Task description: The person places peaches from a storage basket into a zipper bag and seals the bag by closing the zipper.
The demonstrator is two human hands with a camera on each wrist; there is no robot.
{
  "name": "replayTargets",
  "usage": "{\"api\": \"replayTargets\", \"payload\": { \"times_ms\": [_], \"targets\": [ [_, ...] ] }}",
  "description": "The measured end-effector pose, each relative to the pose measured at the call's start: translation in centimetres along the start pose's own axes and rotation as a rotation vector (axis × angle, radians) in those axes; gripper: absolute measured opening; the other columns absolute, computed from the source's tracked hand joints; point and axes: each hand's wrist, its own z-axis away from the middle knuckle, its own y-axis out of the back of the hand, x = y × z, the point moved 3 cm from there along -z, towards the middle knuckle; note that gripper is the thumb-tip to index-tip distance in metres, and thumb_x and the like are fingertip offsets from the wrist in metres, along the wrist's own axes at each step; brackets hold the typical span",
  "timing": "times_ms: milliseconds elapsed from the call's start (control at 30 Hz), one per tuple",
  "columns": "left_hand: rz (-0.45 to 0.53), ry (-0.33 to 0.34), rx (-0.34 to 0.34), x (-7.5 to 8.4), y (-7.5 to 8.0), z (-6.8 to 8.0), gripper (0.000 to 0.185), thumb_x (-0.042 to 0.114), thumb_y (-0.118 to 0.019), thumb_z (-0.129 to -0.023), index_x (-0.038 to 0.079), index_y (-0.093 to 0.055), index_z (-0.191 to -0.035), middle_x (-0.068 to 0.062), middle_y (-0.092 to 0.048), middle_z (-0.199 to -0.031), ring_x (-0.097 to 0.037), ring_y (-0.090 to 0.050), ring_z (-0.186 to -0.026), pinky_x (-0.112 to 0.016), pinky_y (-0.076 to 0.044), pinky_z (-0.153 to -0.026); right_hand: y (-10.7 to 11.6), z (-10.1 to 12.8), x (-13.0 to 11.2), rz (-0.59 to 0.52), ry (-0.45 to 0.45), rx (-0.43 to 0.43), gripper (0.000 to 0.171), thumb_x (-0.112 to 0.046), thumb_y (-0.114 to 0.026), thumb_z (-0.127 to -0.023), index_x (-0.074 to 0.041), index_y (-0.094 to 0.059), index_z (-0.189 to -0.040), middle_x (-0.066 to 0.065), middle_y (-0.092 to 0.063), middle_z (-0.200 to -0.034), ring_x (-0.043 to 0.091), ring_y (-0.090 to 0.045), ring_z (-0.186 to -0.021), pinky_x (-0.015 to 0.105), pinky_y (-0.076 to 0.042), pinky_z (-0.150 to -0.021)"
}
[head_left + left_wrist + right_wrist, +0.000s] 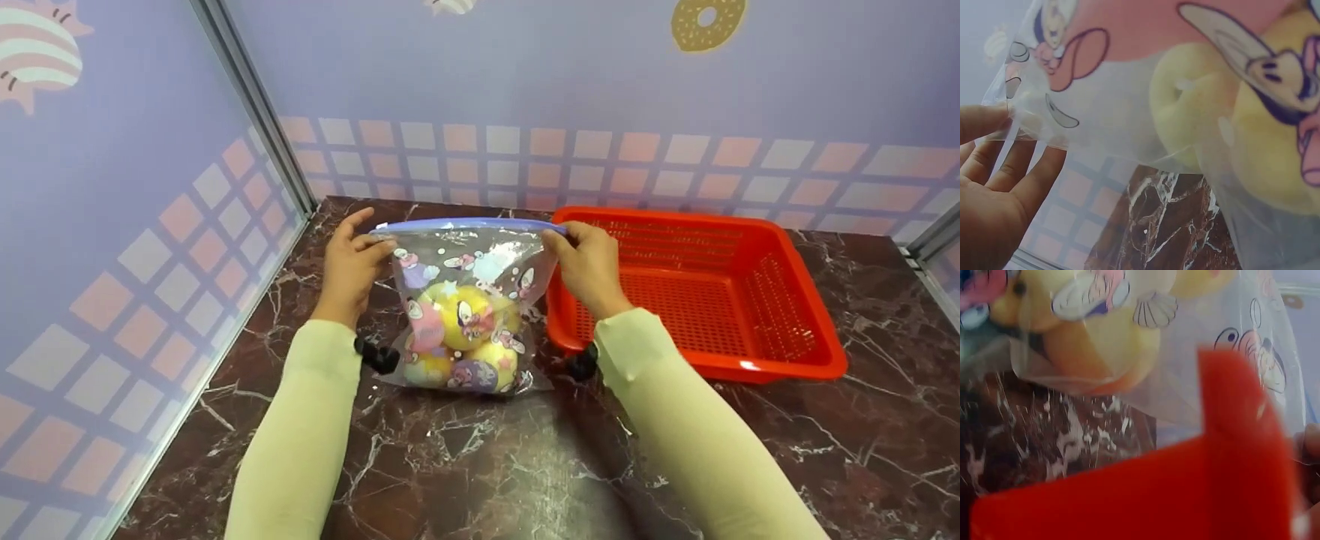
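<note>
Two hands — left hand (351, 262), right hand (589, 264) — pinch one bag (469, 300); one basket (720, 292).

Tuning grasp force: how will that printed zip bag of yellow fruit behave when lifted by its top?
The bag is thin clear film, so likely floppy, sagging under the yellow fruit. Round fruit may shift and swing. Left hand and right hand pinch the blue seal, probably the stiffest part.

The bag (469, 300) stands on the table (487, 465), basket (750, 300) just right.
</note>
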Motion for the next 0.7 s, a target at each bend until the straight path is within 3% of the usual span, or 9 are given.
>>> {"api": "replayTargets", "payload": {
  "times_ms": [167,333,533,700],
  "targets": [
    [-0.148,0.031,0.026,-0.9,-0.7,-1.2,0.062,-0.003,-0.062,-0.089,0.018,-0.043,-0.144,0.000,-0.063,-0.088,-0.009,-0.061,-0.079,-0.027,-0.056,-0.070,-0.2,-0.9,0.1,0.099,-0.008,-0.036,0.022,-0.028,-0.063,-0.094,-0.008,-0.072,-0.094,0.008,-0.069,-0.088,0.020,-0.058,-0.078,0.025,-0.047,-0.062],
    [-0.248,0.046,0.019,-1.2,-1.2,-1.9,0.059,0.001,-0.060,-0.092,0.019,-0.041,-0.145,-0.002,-0.059,-0.093,-0.008,-0.057,-0.078,-0.025,-0.054,-0.070,-0.1,-1.4,-0.2,0.127,-0.022,-0.077,0.017,-0.021,-0.063,-0.094,-0.006,-0.070,-0.099,0.010,-0.069,-0.092,0.022,-0.060,-0.081,0.028,-0.049,-0.067],
    [-0.244,0.098,0.010,-1.4,-1.2,-1.6,0.057,0.009,-0.058,-0.095,0.021,-0.037,-0.147,-0.004,-0.059,-0.096,-0.010,-0.058,-0.077,-0.030,-0.056,-0.071,0.2,-1.4,0.1,0.116,-0.068,-0.113,0.019,-0.023,-0.062,-0.095,-0.006,-0.068,-0.099,0.010,-0.066,-0.091,0.022,-0.056,-0.080,0.028,-0.047,-0.065],
    [-0.202,0.176,-0.033,-1.8,-1.0,-0.6,0.059,0.025,-0.053,-0.099,0.018,-0.026,-0.151,-0.014,-0.060,-0.119,-0.022,-0.064,-0.097,-0.041,-0.057,-0.084,1.3,-0.4,0.1,0.075,-0.100,-0.143,0.043,-0.033,-0.062,-0.094,-0.007,-0.060,-0.128,0.010,-0.067,-0.105,0.021,-0.062,-0.089,0.031,-0.053,-0.075]
  ]
}}
